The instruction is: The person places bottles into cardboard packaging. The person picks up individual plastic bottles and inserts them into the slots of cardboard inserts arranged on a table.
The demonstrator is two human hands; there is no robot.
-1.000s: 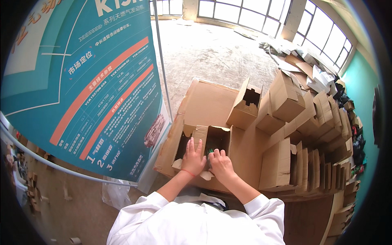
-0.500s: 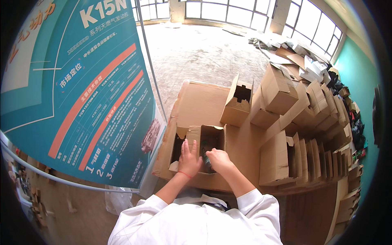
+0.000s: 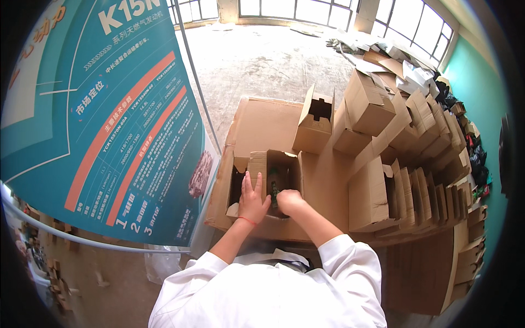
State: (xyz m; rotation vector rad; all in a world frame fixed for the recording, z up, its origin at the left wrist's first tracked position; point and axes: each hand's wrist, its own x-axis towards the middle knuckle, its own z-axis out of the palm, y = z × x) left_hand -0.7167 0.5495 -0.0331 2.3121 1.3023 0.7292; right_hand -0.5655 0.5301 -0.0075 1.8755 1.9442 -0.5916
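An open cardboard box (image 3: 295, 159) stands on the brown cardboard surface in front of me. Inside it lies a green bottle-like object (image 3: 274, 185) with pale marks. Its near end runs to my right hand (image 3: 289, 201), which is closed at the box's near side with its fingertips hidden. My left hand (image 3: 252, 203) lies with fingers stretched and spread on the box's left flap (image 3: 258, 162). Just left of that flap is a second opening with a dark inside (image 3: 237, 183), bordered by cardboard.
More open boxes (image 3: 314, 131) stand behind and to the right. A row of upright boxes (image 3: 372, 199) with raised flaps fills the right side. Close on the left rises a tall teal banner (image 3: 136, 136) in a metal frame. Scrap cardboard (image 3: 394, 63) is heaped by the windows.
The view has shifted slightly. My right hand has drawn a little toward the box's near edge, and more of the green object shows. My left hand stays on the flap.
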